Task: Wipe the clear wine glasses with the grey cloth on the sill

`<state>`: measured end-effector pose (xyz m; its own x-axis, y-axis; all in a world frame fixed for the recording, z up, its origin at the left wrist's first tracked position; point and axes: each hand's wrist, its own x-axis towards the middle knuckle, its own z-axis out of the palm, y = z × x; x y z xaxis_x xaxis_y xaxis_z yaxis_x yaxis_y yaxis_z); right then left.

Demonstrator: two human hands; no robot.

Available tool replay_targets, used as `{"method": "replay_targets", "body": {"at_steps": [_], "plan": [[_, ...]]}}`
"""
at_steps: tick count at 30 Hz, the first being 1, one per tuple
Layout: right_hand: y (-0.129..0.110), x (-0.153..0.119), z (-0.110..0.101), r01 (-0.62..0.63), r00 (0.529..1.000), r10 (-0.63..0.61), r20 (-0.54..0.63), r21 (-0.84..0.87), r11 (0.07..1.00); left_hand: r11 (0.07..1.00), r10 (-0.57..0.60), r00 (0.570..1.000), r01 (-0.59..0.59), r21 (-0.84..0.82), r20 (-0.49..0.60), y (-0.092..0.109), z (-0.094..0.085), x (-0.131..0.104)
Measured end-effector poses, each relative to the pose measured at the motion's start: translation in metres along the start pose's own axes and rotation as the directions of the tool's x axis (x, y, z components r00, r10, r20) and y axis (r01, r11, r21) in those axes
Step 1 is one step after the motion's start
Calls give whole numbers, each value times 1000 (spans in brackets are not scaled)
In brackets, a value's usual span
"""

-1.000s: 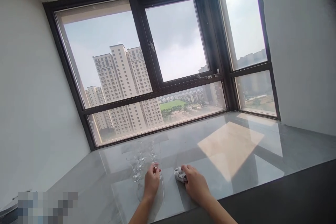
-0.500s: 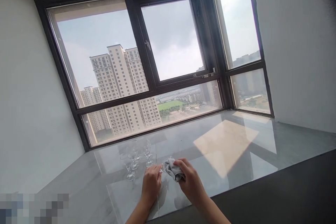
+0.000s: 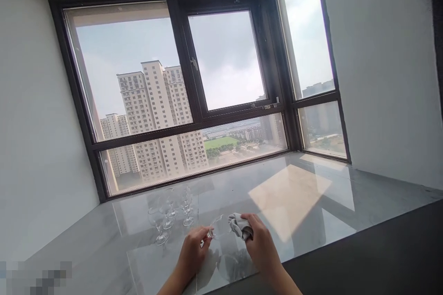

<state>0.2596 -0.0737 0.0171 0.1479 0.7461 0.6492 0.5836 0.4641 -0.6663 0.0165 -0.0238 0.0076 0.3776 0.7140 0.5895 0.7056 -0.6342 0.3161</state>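
Note:
Low in the view, my left hand [image 3: 194, 248] pinches a clear stemmed glass [image 3: 218, 229] near its foot. The glass lies tilted over sideways, its bowl pointing right; its thin outline is hard to make out. My right hand [image 3: 262, 243] grips a crumpled grey cloth [image 3: 238, 226] just right of the bowl. Whether cloth and glass touch, I cannot tell. Left of my hands, several clear stemmed glasses [image 3: 159, 235] stand upright in a loose group on the glossy grey sill [image 3: 221, 198].
A dark-framed window [image 3: 194, 124] rises behind the sill, with a handle and a stay on its middle pane. White walls [image 3: 380, 78] close in both sides. The sill's front edge runs slantwise at the lower right, above a dark area [image 3: 363, 258].
My right hand has drawn the cloth to the right, off the glass, so more of the bowl shows. My left hand keeps its hold. The camera view has shifted slightly.

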Motion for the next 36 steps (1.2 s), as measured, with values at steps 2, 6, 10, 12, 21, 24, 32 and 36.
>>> {"method": "replay_targets", "body": {"at_steps": [2, 6, 10, 12, 21, 24, 32, 36], "plan": [[-5, -4, 7, -47, 998, 39, 58, 144, 989, 998, -47, 999, 48, -47, 10, 1, 0, 0], [-20, -7, 17, -140, 983, 68, 169, 458, 878, 981, -158, 987, 158, -115, 4, 1, -1, 2], [-27, -6, 19, -336, 941, 173, 292, 729, 596, 971, -176, 984, 178, -161, 27, -1, 0, 3], [-28, -5, 18, -396, 918, 206, 338, 805, 442, 971, -174, 984, 177, -160, 29, 0, 0, 3], [-7, 3, -8, -82, 988, 121, -94, 348, 934, 945, -172, 984, 180, -274, 50, -12, 18, 20], [-1, 3, -17, 17, 995, -4, -101, 128, 992, 924, -211, 976, 216, -317, 51, -12, 37, 41], [-5, 10, -42, 195, 960, -205, -193, -70, 978, 850, -319, 945, 321, -417, 78, 14, 100, 109], [-6, 12, -53, 218, 947, -235, -218, -99, 971, 843, -386, 922, 366, -395, 31, 8, 120, 133]]}}
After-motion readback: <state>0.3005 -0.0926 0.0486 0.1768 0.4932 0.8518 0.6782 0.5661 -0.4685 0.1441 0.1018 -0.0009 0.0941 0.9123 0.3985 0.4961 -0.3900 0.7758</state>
